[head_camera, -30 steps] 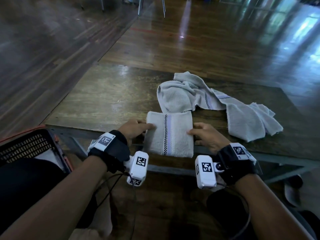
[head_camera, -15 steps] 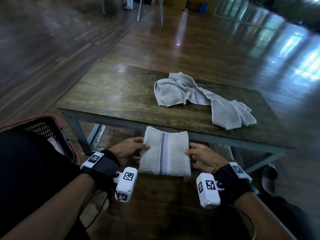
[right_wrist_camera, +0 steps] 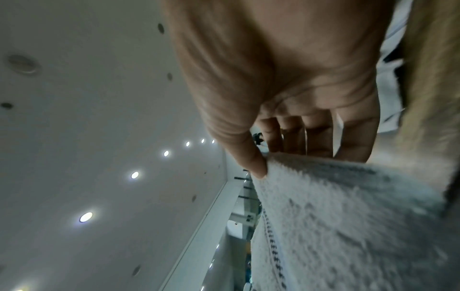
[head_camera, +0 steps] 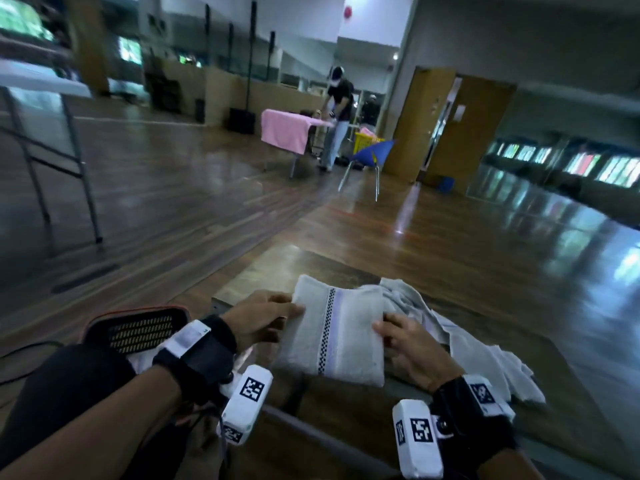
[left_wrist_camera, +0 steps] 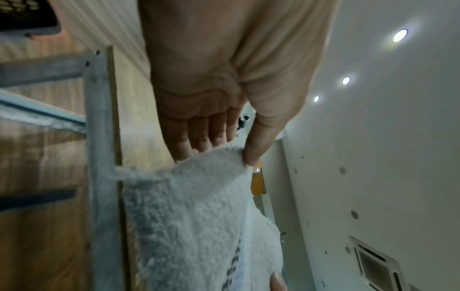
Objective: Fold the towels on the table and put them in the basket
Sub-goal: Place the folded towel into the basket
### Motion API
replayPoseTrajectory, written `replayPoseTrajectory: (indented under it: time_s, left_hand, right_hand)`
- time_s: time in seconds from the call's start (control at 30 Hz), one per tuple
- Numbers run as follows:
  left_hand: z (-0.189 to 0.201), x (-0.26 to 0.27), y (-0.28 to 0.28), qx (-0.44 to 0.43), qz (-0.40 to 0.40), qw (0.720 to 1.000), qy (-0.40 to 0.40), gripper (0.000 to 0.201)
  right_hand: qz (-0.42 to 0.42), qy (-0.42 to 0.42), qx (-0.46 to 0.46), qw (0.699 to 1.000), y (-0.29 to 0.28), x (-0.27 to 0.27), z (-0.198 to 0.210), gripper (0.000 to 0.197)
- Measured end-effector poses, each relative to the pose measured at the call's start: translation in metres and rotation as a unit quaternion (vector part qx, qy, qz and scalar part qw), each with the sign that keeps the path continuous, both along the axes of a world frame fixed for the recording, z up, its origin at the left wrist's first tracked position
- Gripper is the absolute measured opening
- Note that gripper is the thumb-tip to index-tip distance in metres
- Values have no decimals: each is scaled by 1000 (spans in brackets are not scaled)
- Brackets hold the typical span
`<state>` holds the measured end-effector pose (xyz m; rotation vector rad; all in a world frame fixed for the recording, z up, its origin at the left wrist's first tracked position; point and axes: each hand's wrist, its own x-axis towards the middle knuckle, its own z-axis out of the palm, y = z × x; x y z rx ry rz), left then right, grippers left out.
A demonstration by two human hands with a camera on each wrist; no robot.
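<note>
A folded grey-white towel with a dark checked stripe hangs in the air in front of the table's near edge, held by both hands. My left hand pinches its left edge, thumb on top and fingers underneath. My right hand pinches the right edge the same way. A second, unfolded towel lies crumpled on the wooden table behind and to the right. The black mesh basket with an orange rim sits low at the left, beside my left forearm.
The table's metal frame runs close beside my left hand. Farther back on the wooden floor stand a blue chair, a table draped in pink cloth with a person at it, and a white folding table at the left.
Both hands lifted the folded towel off the table, drew it towards me past the edge, and then raised it. The head view has tilted up, showing the room.
</note>
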<state>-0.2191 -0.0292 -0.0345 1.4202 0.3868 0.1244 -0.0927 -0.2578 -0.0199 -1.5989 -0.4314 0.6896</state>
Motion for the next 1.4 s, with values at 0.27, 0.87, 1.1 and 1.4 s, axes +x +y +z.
replayPoseTrajectory:
  time_s: [0.27,0.87,1.1,1.4]
  left_hand:
    - [64,-37,58,75,183,980,-40,18]
    - [-139,-84,260,28,328,923,200,11]
    - [-294,-81,323,65,302,879,362,15]
    - [-405,-39,405,120,310,844,421,27]
  right_hand:
    - [100,-62,30,993,109,-7,59,21]
    - [219,93,-139,961,383,-16,-159,13]
    - [235,111,-287,922,470,-20,-320,17]
    - [208,-7,-356,911,568,-7,-424,26]
